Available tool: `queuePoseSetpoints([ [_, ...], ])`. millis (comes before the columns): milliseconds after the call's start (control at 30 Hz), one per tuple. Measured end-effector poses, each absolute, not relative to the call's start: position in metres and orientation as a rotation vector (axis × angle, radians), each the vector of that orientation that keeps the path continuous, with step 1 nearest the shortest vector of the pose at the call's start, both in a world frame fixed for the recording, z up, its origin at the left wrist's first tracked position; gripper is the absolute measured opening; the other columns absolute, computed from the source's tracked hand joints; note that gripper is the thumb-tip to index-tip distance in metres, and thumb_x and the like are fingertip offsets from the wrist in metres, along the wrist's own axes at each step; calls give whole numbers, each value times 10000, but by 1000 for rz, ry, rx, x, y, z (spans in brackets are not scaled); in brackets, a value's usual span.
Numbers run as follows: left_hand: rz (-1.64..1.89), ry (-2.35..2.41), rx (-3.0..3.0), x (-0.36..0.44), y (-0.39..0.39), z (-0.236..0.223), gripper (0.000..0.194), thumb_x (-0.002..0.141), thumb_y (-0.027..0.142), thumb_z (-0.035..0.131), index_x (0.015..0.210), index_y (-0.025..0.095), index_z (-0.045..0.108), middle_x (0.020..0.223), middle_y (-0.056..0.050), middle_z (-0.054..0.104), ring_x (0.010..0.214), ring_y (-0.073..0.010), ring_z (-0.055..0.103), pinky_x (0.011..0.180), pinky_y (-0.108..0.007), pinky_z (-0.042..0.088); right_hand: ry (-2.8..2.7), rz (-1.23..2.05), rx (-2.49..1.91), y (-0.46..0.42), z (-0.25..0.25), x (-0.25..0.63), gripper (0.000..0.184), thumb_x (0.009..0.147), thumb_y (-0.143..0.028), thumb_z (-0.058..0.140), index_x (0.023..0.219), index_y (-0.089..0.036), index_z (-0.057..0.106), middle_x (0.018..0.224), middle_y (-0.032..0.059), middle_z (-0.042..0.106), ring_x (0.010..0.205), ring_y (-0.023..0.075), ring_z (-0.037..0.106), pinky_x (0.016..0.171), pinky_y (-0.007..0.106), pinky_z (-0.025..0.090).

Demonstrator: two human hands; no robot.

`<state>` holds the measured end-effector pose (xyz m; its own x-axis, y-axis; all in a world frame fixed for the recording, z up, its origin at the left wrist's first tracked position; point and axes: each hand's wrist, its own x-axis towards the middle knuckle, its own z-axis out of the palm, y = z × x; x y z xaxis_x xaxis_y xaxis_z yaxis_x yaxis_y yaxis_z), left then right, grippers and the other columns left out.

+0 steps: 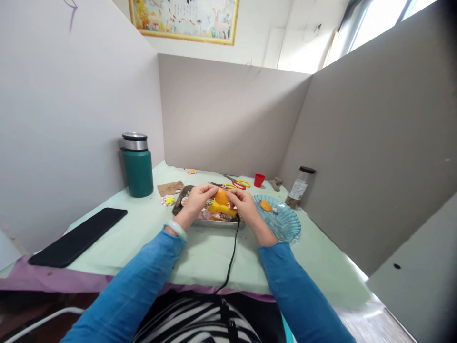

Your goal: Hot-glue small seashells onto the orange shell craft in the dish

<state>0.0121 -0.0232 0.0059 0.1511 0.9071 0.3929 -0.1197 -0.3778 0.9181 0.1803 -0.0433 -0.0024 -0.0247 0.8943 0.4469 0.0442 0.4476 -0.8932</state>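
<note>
A small orange piece (222,196), perhaps felt or paper, is stretched between my two hands over a metal tray (205,223). My left hand (198,199) pinches its left edge, and my right hand (244,204) grips the right edge between thumb and fingers. Just below it lies a yellow tool (222,208) with a black cord (233,250), which looks like a glue gun. Small mixed scraps fill the tray, partly hidden by my hands. On the blue plate (291,221) to the right rests an orange disc (266,205) beside a small speckled piece.
Scissors (241,184) lie behind the tray, near a red cup (259,180). A green bottle (138,169) and a black mat (80,237) are at left, with a cardboard piece (171,188). A clear jar (299,188) leans by the right partition (374,143).
</note>
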Motion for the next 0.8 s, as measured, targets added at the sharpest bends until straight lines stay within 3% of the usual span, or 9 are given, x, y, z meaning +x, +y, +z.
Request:
queuePoseSetpoints([
  [200,1350,801,1409,15,-26,8,505,650,447,804,1037,137,712,1053,-114,713,889,-210,651,808,-335,511,-1412,490,-874,-42,-7,179,230,815,-440,621,790,-214,652,716,4,616,636,158,557,616,287,465],
  [367,1197,699,1453,14,-28,7,458,678,431,798,1024,141,724,987,-112,733,906,-226,680,843,-356,519,-1559,83,-884,-45,-11,175,198,898,-367,562,860,-231,701,891,48,652,793,177,596,730,306,489],
  [567,1125,541,1431,14,-31,7,465,726,386,771,1129,163,701,1103,-114,707,950,-216,673,855,-353,521,-1674,-27,-895,-44,-17,173,193,907,-324,575,1023,-260,715,1022,68,656,856,190,616,742,322,517],
  [800,1137,462,1359,15,-30,4,420,718,370,784,1065,146,710,1018,-96,710,881,-181,662,821,-311,513,-1736,-168,-906,-46,-18,171,242,913,-299,572,1118,-258,696,1060,80,655,977,219,613,858,357,503],
])
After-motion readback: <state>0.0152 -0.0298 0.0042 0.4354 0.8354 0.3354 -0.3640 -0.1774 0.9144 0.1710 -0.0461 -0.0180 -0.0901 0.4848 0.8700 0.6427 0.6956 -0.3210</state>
